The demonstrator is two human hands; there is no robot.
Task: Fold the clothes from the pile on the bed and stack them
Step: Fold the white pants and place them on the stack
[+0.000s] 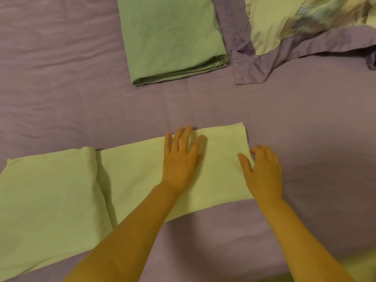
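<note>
Underneath everything lay a purple bed sheet (61,82), wrinkled in soft ridges at the left and smoother toward the right; nothing of the room beyond the bed was visible. At the near left, a pale yellow-green cloth (132,180) stretched in a long band from the left edge toward the centre, its left end doubled over into a thicker flap and the rest lying flat. Farther back, just left of centre, a folded green cloth (173,37) rested in a neat rectangle, its layered edges showing at the near right corner. The left hand (181,159) lay flat on the right half of the pale cloth, palm down, fingers straight and slightly spread, gripping nothing. The right hand (262,169) sat at the cloth's right end, its fingers curled over that short edge and the thumb lying on top of the fabric, pinching it. At the far right, a patterned pillowcase with a purple border (284,27) lay crumpled, just beside the folded green cloth.
</note>
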